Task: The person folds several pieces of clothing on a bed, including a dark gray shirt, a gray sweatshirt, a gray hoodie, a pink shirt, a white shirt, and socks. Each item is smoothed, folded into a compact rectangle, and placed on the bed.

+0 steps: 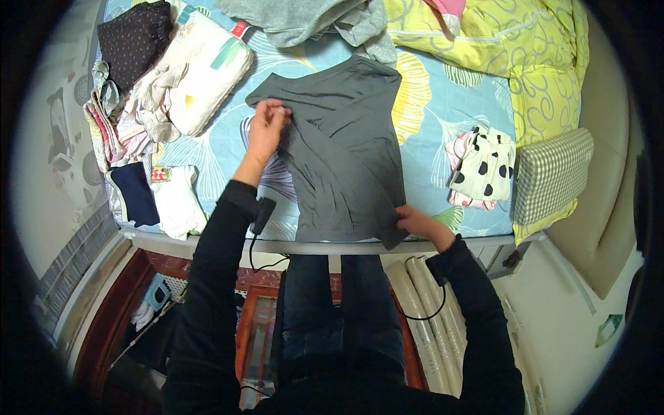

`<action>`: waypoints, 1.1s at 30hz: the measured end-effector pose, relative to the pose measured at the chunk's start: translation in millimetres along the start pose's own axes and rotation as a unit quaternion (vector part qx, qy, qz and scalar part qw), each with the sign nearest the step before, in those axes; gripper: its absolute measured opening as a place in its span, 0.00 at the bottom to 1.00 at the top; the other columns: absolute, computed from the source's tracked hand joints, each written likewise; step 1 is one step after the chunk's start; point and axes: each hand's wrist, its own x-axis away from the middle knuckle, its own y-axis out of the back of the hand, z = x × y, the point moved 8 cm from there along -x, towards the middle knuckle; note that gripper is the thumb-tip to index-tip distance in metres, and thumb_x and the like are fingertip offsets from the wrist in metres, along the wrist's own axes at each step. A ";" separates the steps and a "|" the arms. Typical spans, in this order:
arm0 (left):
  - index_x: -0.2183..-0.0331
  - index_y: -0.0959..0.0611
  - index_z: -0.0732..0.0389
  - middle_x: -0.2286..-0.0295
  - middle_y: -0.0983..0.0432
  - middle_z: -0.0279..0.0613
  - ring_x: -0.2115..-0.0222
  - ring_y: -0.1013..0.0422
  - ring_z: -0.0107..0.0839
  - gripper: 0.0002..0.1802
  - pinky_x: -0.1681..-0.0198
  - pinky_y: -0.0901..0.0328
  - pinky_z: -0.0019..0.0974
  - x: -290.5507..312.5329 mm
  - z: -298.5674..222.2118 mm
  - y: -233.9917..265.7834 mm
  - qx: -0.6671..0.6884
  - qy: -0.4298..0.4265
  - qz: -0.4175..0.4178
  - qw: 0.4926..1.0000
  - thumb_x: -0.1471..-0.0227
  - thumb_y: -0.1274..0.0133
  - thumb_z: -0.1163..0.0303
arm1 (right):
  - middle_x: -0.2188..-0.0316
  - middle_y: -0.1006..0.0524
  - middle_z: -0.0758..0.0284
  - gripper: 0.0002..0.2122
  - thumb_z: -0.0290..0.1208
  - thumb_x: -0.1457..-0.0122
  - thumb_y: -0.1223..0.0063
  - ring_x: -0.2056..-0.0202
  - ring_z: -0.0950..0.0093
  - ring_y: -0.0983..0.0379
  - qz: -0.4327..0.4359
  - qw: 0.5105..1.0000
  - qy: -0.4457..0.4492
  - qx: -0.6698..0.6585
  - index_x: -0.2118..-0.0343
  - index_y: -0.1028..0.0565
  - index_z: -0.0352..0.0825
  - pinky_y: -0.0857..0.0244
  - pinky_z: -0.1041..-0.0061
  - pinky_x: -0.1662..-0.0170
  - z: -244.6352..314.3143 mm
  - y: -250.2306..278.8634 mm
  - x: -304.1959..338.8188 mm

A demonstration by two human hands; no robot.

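Blue floral bedding (pixel 477 104) is covered at the centre of the frame by a dark grey top (pixel 346 152), whose side edge, low and right of centre, is pinched by the right hand (pixel 423 225). Farther up, left of centre, its opposite edge is met by the left hand (pixel 267 131), though whether it is gripped there cannot be told. Folded black-spotted white clothing (pixel 486 166) is placed at right, beside a checked cushion (pixel 555 169), while a light grey garment (pixel 297 22) and a yellow quilt (pixel 474 41) are bunched along the top.
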 end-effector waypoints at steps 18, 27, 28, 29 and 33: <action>0.63 0.35 0.64 0.73 0.29 0.54 0.71 0.31 0.50 0.30 0.66 0.35 0.45 204.7 161.9 -34.0 -0.246 0.198 0.089 0.945 0.67 0.36 0.70 | 0.65 0.29 0.48 0.26 0.19 0.52 0.55 0.77 0.54 0.26 -0.159 0.974 -0.152 -0.047 0.47 0.43 0.29 0.27 0.60 0.80 -32.2 27.3 -4.3; 0.62 0.32 0.65 0.71 0.33 0.51 0.67 0.33 0.49 0.24 0.62 0.37 0.42 203.0 104.9 -30.7 -0.292 0.049 -0.020 0.955 0.61 0.39 0.69 | 0.66 0.28 0.55 0.24 0.23 0.51 0.54 0.80 0.66 0.27 -0.112 0.981 -0.152 -0.053 0.48 0.38 0.27 0.27 0.68 0.79 -15.3 24.2 -24.4; 0.63 0.31 0.65 0.71 0.33 0.51 0.68 0.33 0.49 0.24 0.63 0.37 0.41 203.4 105.5 -43.0 -0.260 0.052 -0.002 0.964 0.61 0.39 0.68 | 0.66 0.28 0.56 0.22 0.24 0.50 0.54 0.80 0.67 0.27 -0.104 0.981 -0.157 -0.050 0.49 0.36 0.27 0.27 0.69 0.78 -13.5 22.6 -22.3; 0.69 0.30 0.65 0.73 0.33 0.50 0.72 0.33 0.47 0.21 0.67 0.36 0.41 203.9 117.6 -53.2 -0.229 0.119 0.012 0.966 0.62 0.38 0.67 | 0.66 0.28 0.57 0.22 0.24 0.50 0.54 0.80 0.68 0.27 -0.077 0.989 -0.103 -0.066 0.50 0.35 0.27 0.27 0.70 0.77 -2.8 15.0 -23.6; 0.76 0.31 0.65 0.78 0.29 0.53 0.74 0.30 0.47 0.18 0.71 0.36 0.43 207.0 151.9 -84.7 -0.227 0.195 0.124 0.946 0.64 0.38 0.67 | 0.69 0.27 0.60 0.21 0.26 0.50 0.54 0.76 0.70 0.26 -0.031 0.997 -0.038 -0.053 0.52 0.33 0.26 0.28 0.73 0.75 10.4 3.7 -11.1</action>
